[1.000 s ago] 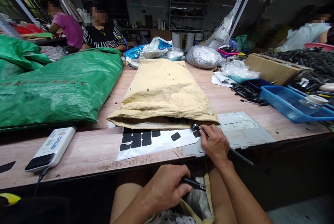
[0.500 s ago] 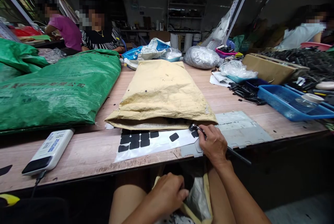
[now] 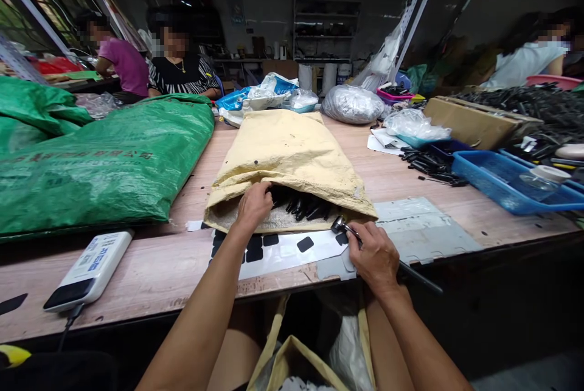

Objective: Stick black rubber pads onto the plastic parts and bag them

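My left hand (image 3: 253,207) is at the mouth of a tan paper bag (image 3: 292,141), its fingers closed on the raised upper edge; the fingertips are partly hidden. Inside the gap, several slim black parts (image 3: 305,205) show in a heap. My right hand (image 3: 375,254) is wrapped round a metal-headed tool (image 3: 338,225) with a long black handle, resting near the bag's right corner. Under both lies a white sheet (image 3: 274,262) with black rounded-square stickers (image 3: 305,244). A second tan bag (image 3: 296,348) stands open between the knees.
A green woven sack (image 3: 100,172) and a white power bank (image 3: 89,269) with a cable lie at left. On the right are a grey sheet (image 3: 424,227), a blue tray (image 3: 511,184), and piles of black parts (image 3: 431,166). Two people (image 3: 182,69) sit across, another at far right.
My left hand has moved up from the lap bag to the bag on the table and lifted its upper edge, exposing black parts. My right hand with the tool has hardly moved.
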The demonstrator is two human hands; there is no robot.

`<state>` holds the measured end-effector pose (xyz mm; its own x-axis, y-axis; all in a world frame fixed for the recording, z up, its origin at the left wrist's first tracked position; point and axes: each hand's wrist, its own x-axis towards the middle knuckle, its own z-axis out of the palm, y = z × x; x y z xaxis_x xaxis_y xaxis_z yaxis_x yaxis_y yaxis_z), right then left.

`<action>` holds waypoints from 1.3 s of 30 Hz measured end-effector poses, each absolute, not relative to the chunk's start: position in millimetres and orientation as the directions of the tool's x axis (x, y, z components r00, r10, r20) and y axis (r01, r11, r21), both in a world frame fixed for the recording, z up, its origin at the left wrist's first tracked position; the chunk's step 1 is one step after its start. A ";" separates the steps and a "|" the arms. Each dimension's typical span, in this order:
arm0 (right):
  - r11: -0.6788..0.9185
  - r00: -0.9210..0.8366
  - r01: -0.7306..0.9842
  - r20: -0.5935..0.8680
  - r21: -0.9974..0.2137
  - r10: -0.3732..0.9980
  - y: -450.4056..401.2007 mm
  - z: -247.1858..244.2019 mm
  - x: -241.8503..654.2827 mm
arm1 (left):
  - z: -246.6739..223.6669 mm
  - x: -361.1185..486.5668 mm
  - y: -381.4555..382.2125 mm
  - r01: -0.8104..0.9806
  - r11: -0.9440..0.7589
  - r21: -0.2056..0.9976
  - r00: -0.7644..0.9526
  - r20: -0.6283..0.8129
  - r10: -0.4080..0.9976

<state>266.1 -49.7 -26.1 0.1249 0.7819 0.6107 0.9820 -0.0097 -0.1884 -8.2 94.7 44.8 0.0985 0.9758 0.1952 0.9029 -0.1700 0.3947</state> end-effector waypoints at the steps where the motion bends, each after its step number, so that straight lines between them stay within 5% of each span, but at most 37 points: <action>1: -0.011 0.127 0.981 0.608 -0.191 0.784 -49.8 -26.1 266.0 | 44.3 -7.5 97.9 0.908 -0.168 0.384 0.102 0.185 0.977; 16: -0.004 0.121 0.982 0.617 -0.188 0.778 -48.6 -26.6 266.9 | 36.4 -1.1 76.3 0.947 -0.181 0.265 0.140 0.163 0.977; 20: -0.010 0.122 0.983 0.612 -0.184 0.781 -48.4 -27.3 267.0 | 38.3 -15.6 45.4 0.887 -0.177 0.426 0.126 0.145 0.981; 25: -0.022 0.123 0.985 0.608 -0.171 0.785 -49.7 -26.4 265.8 | 19.5 -2.7 8.7 0.664 -0.279 0.694 0.327 0.065 0.943; 33: -0.002 0.113 0.982 0.583 -0.188 0.805 -49.1 -25.7 270.5 | -0.3 10.5 -2.2 0.612 -0.413 0.675 0.357 0.231 0.905; 39: 0.177 0.121 0.892 0.597 -0.416 0.793 -61.3 -13.3 255.3 | -0.5 8.7 -3.1 0.607 -0.428 0.669 0.369 0.240 0.898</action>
